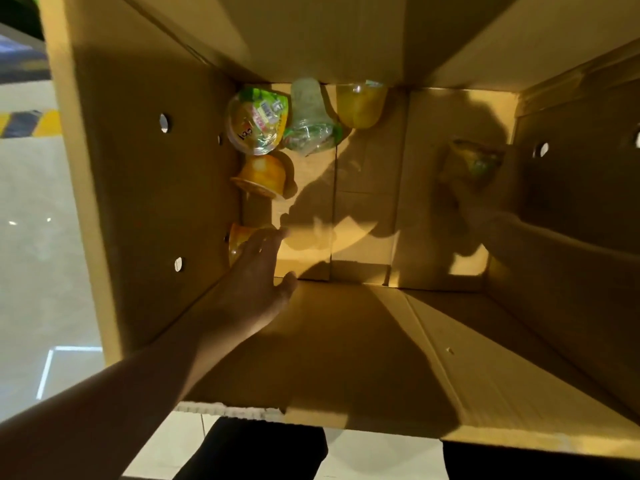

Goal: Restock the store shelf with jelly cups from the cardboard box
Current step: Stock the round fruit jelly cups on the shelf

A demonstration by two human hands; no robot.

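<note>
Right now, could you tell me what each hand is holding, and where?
Right hand grips a jelly cup around its body, though blurred. Left hand holds nothing yet.

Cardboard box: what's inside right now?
Cardboard box holds five loose jelly cups along its left wall; the left hand partly covers one, and the blurred right hand grips a sixth.

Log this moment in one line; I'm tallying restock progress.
left hand: open, reaching orange jelly cup | right hand: blurred, holding jelly cup | cardboard box: few cups left
</note>
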